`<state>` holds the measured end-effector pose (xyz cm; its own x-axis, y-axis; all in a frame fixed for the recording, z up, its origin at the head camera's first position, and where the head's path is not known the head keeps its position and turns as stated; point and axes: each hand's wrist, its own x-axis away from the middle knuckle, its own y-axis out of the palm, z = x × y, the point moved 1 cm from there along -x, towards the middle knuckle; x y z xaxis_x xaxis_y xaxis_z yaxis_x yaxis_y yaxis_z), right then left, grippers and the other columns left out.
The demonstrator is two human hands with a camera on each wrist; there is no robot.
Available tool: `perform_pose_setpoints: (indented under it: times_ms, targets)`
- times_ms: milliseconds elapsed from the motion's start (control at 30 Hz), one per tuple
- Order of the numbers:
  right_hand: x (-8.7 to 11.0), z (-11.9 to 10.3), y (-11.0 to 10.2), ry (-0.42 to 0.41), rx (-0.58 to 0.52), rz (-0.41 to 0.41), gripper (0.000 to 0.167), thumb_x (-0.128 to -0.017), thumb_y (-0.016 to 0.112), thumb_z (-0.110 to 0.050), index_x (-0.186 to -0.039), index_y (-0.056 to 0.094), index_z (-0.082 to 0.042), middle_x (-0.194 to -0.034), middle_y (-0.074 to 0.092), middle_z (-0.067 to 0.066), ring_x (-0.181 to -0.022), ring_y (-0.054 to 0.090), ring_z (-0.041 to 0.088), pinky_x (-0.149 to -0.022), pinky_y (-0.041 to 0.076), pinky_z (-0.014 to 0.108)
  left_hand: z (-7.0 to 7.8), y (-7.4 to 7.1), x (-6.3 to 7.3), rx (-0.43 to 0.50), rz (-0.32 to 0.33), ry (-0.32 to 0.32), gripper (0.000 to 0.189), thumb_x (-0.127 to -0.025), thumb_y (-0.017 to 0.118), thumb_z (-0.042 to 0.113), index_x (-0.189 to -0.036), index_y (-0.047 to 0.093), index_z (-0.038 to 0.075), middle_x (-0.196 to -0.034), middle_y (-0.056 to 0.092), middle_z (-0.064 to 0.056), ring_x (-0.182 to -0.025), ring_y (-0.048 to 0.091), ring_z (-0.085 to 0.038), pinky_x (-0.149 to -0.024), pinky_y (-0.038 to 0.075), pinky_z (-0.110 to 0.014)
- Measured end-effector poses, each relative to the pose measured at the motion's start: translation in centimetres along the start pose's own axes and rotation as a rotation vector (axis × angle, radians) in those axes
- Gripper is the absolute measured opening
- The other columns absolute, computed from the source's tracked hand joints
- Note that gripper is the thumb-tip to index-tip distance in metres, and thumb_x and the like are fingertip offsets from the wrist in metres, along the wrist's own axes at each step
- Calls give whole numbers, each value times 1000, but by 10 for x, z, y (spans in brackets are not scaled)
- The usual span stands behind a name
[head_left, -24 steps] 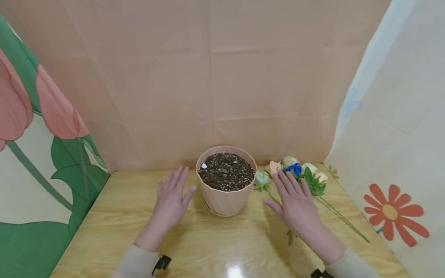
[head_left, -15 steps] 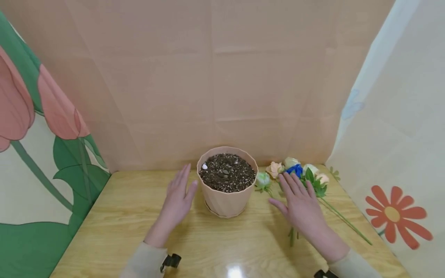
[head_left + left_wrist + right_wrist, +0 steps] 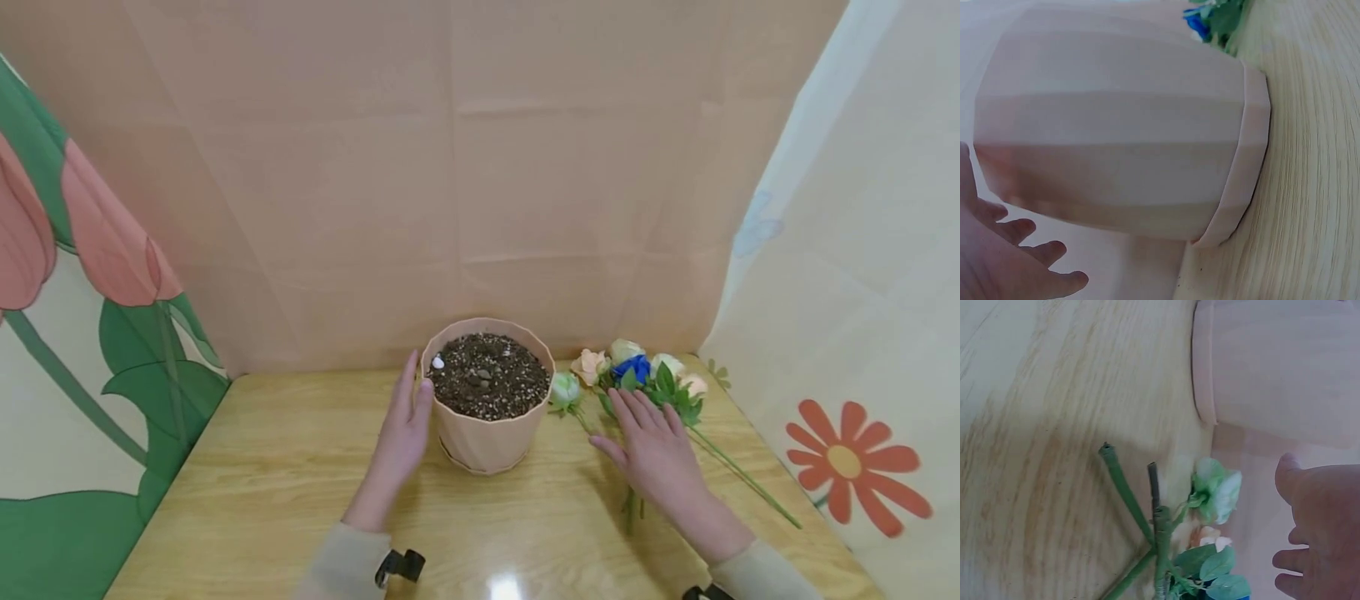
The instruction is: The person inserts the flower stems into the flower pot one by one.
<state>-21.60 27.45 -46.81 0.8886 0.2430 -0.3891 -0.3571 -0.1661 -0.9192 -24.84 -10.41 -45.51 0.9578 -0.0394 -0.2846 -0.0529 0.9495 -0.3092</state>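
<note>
A pale pink flowerpot [image 3: 487, 442] filled with dark soil [image 3: 513, 375] stands on a matching saucer [image 3: 483, 468]. Beside its left wall is my left hand [image 3: 402, 433], fingers extended and thumb near the rim; whether it touches the pot I cannot tell. In the left wrist view the pot's faceted wall [image 3: 1116, 119] fills much of the picture. My right hand [image 3: 660, 454] hovers, fingers extended and holding nothing, over artificial flowers: a blue rose [image 3: 632, 367], a peach rose [image 3: 590, 365], a pale green flower [image 3: 564, 390] and others. Their cut stems [image 3: 1125, 494] show in the right wrist view.
A white pebble [image 3: 438, 362] and a few dark stones [image 3: 480, 377] lie on the soil. One long green stem [image 3: 742, 475] stretches toward the right edge of the wooden table [image 3: 262, 500]. A pinkish backdrop [image 3: 337, 208] rises behind, with printed cloths on both sides.
My left hand has moved right, closer to the pot's left wall, and turned its palm toward it. The right hand has drifted slightly right and toward the front, still over the flowers.
</note>
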Motion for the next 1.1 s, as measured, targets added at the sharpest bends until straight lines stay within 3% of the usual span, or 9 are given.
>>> perform_pose_setpoints:
  times_ms: [333, 633, 867, 1100]
  targets:
    - [1, 1, 12, -27, -7, 21, 83, -102, 79, -48, -161, 51, 3, -143, 64, 31, -128, 62, 56, -102, 50, 77, -2, 13, -2, 95, 44, 2, 66, -120, 36, 52, -179, 16, 30, -183, 18, -7, -166, 18, -37, -132, 14, -64]
    - [-1, 5, 25, 32, -28, -89, 83, -104, 77, -46, -162, 48, 6, -144, 62, 35, -129, 60, 60, -103, 46, 82, -3, 21, -4, 147, 47, -10, 66, -120, 36, 51, -179, 13, 33, -184, 15, -5, -167, 17, -35, -133, 14, -61]
    - [-2, 10, 33, -25, -42, -55, 77, -101, 82, -40, -152, 57, 11, -132, 68, 34, -119, 66, 56, -101, 54, 70, -5, 23, -4, 152, 46, -6, 63, -122, 34, 45, -179, 9, 36, -184, 13, -6, -166, 17, -38, -132, 14, -64]
    - [-4, 17, 45, -9, -91, -63, 69, -100, 84, -37, -146, 64, 10, -125, 71, 33, -116, 67, 56, -104, 53, 69, -7, 25, -4, 142, 50, -9, 62, -122, 33, 40, -179, 8, 38, -184, 11, -4, -167, 15, -34, -133, 14, -62]
